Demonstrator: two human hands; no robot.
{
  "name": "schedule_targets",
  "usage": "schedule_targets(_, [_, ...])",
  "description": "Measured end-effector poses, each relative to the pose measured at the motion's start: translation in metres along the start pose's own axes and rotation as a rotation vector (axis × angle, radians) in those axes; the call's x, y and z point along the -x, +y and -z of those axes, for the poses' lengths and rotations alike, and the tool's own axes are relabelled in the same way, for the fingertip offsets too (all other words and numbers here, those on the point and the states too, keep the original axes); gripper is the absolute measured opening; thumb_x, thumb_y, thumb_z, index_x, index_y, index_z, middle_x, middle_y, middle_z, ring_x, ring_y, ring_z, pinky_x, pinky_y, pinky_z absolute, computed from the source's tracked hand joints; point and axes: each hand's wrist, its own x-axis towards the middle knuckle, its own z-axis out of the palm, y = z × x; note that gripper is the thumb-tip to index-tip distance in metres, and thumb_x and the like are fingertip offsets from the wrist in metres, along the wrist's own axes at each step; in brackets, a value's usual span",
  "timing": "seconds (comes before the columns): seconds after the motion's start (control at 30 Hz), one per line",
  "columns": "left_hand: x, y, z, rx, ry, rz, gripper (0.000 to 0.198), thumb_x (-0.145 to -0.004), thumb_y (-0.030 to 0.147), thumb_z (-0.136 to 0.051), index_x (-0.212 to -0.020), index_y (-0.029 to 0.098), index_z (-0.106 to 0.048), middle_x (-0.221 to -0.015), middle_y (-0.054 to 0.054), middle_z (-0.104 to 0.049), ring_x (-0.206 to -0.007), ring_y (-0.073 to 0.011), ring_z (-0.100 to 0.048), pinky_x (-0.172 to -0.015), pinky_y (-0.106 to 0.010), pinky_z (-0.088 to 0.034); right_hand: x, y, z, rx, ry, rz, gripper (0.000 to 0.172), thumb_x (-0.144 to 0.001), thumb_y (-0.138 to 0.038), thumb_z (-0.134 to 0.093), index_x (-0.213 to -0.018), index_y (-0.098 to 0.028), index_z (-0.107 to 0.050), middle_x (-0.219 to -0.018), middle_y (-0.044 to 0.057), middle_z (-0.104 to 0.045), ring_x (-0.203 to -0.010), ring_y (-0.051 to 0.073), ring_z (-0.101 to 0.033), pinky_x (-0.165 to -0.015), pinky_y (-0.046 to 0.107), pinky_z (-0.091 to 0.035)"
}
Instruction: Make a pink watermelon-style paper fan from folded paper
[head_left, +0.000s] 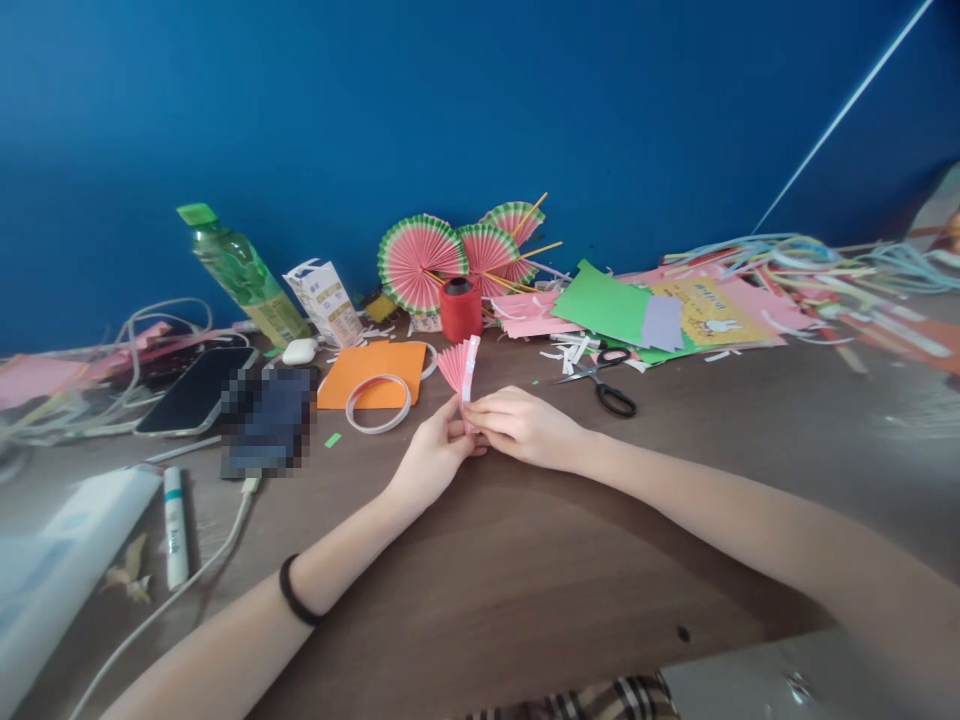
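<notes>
A pleated pink paper fan stands upright between my hands, its folds spread at the top and pinched together at the bottom. A pale strip runs along its right edge. My left hand grips the lower end of the folds from the left. With thumb and fingers closed, my right hand pinches the same fan low on its right side. Just behind it stands a spool of red thread. Finished round paper fans in pink and green lean against the blue wall.
Black-handled scissors lie right of my hands, near coloured paper sheets. To the left are a tape roll, orange paper, a phone, a marker and a cable. A green bottle tilts at the back.
</notes>
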Motion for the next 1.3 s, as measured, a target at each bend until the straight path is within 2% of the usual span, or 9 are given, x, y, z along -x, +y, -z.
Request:
schedule_targets(0.2, [-0.0021, -0.0031, 0.0043, 0.020, -0.044, -0.023, 0.043, -0.069, 0.014, -0.062, -0.110, 0.015, -0.051, -0.072, 0.001, -0.065, -0.074, -0.0123, -0.063, -0.077, -0.026, -0.049, 0.0022, 0.0031, -0.0021, -0.040, -0.037, -0.027, 0.024, -0.088, -0.017, -0.042, -0.093, -0.014, -0.065, -0.100, 0.010, -0.067, -0.090, 0.017, -0.061, -0.081, 0.034, -0.047])
schedule_targets(0.37, [-0.0009, -0.0015, 0.0026, 0.044, -0.020, -0.018, 0.042, -0.071, 0.015, -0.060, -0.112, 0.014, -0.050, -0.074, -0.001, -0.066, -0.074, -0.0134, -0.064, -0.075, -0.027, -0.050, 0.0025, 0.0028, -0.0033, -0.073, -0.016, -0.055, 0.024, -0.088, -0.017, -0.043, -0.098, -0.016, -0.064, -0.102, 0.009, -0.066, -0.094, 0.017, -0.060, -0.082, 0.034, -0.047])
schedule_targets(0.63, [-0.0006, -0.0027, 0.0012, 0.013, -0.001, -0.031, 0.041, -0.070, 0.013, -0.059, -0.110, 0.014, -0.051, -0.072, 0.000, -0.066, -0.072, -0.0129, -0.065, -0.075, -0.027, -0.051, 0.0004, -0.0018, -0.0015, -0.064, 0.008, -0.060, 0.023, -0.088, -0.019, -0.044, -0.093, -0.014, -0.066, -0.099, 0.010, -0.067, -0.088, 0.018, -0.061, -0.079, 0.035, -0.048])
schedule_targets(0.83, [0.0008, -0.0022, -0.0004, 0.014, -0.001, -0.040, 0.046, -0.071, 0.014, -0.059, -0.116, 0.014, -0.049, -0.073, -0.001, -0.067, -0.074, -0.0138, -0.065, -0.075, -0.027, -0.051, -0.0008, -0.0020, -0.0005, -0.046, 0.017, -0.020, 0.027, -0.090, -0.020, -0.041, -0.096, -0.009, -0.066, -0.099, 0.013, -0.067, -0.089, 0.019, -0.062, -0.080, 0.035, -0.050])
schedule_targets(1.3, [0.0010, -0.0035, -0.0012, 0.027, 0.015, -0.046, 0.045, -0.073, 0.012, -0.057, -0.117, 0.015, -0.048, -0.079, -0.002, -0.068, -0.077, -0.0141, -0.066, -0.072, -0.024, -0.051, 0.0016, -0.0008, -0.0036, -0.056, 0.013, -0.046, 0.026, -0.089, -0.017, -0.042, -0.102, -0.013, -0.064, -0.105, 0.010, -0.066, -0.097, 0.018, -0.061, -0.083, 0.036, -0.050])
